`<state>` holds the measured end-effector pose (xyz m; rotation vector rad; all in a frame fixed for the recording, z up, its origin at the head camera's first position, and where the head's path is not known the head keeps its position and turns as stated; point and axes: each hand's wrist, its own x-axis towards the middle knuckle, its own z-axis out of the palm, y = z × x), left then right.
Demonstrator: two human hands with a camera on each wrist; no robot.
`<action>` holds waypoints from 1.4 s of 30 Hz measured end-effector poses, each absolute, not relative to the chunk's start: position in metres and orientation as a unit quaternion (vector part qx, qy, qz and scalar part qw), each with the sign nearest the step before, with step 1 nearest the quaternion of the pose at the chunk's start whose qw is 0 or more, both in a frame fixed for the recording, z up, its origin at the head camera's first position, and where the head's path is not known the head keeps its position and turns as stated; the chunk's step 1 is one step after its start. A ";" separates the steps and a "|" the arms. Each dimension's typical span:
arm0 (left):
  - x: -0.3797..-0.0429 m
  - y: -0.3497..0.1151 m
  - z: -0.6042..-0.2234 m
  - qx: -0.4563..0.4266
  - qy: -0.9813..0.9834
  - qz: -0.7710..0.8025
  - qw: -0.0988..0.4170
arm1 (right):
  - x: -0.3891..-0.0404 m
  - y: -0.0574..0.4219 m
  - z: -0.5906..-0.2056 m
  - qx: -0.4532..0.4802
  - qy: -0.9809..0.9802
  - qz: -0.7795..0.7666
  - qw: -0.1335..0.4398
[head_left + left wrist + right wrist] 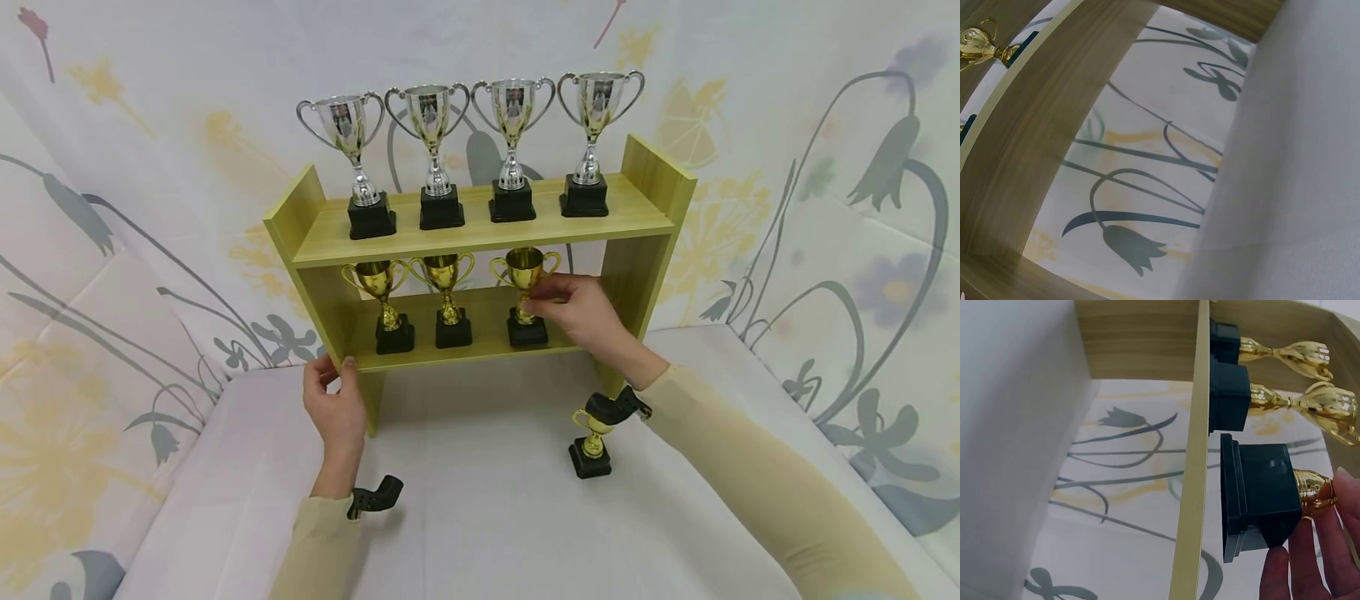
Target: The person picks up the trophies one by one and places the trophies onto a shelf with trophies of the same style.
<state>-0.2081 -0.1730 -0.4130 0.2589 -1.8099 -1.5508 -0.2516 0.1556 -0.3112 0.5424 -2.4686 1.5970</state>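
Observation:
My right hand (581, 312) grips a gold trophy cup (523, 267) by its stem at the right part of the lower shelf. Close up in the right wrist view, fingers (1335, 550) surround the stem just over the black base (1266, 487), which appears slightly off the shelf board. At the left end of the two-tier wooden shelf (480, 242), my left hand (337, 408) holds the side panel's lower part, thumb in front. That hand is out of sight in the left wrist view. Two more gold trophies, one left (378, 279) and one middle (444, 275), stand upright on the lower board.
Several silver trophies (512, 108) with black bases stand in a row on the top board. Another gold trophy (592, 446) is upright on the white cloth (480, 517), beneath my right wrist. Flower-patterned fabric (787, 167) encloses the back and sides.

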 end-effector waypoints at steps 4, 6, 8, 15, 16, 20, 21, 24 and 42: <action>-0.197 -0.165 -0.396 0.098 -0.701 -0.606 0.363 | -0.253 0.153 -0.310 0.187 -0.827 0.524 0.078; -0.192 -0.162 -0.389 0.094 -0.702 -0.605 0.365 | -0.253 0.152 -0.310 0.189 -0.828 0.521 0.080; -0.189 -0.161 -0.386 0.092 -0.703 -0.603 0.365 | -0.254 0.150 -0.310 0.191 -0.828 0.521 0.080; -0.188 -0.161 -0.383 0.092 -0.695 -0.610 0.370 | -0.257 0.143 -0.310 0.185 -0.822 0.534 0.076; -0.188 -0.161 -0.384 0.091 -0.694 -0.610 0.371 | -0.257 0.142 -0.310 0.182 -0.821 0.536 0.076; -0.190 -0.162 -0.386 0.088 -0.693 -0.611 0.372 | -0.259 0.140 -0.312 0.172 -0.819 0.542 0.077; -0.190 -0.162 -0.386 0.088 -0.693 -0.612 0.371 | -0.259 0.140 -0.312 0.168 -0.818 0.545 0.077; -0.188 -0.161 -0.385 0.090 -0.696 -0.610 0.367 | -0.259 0.138 -0.314 0.160 -0.818 0.548 0.075; -0.193 -0.162 -0.391 0.103 -0.700 -0.608 0.361 | -0.264 0.131 -0.320 0.168 -0.812 0.554 0.078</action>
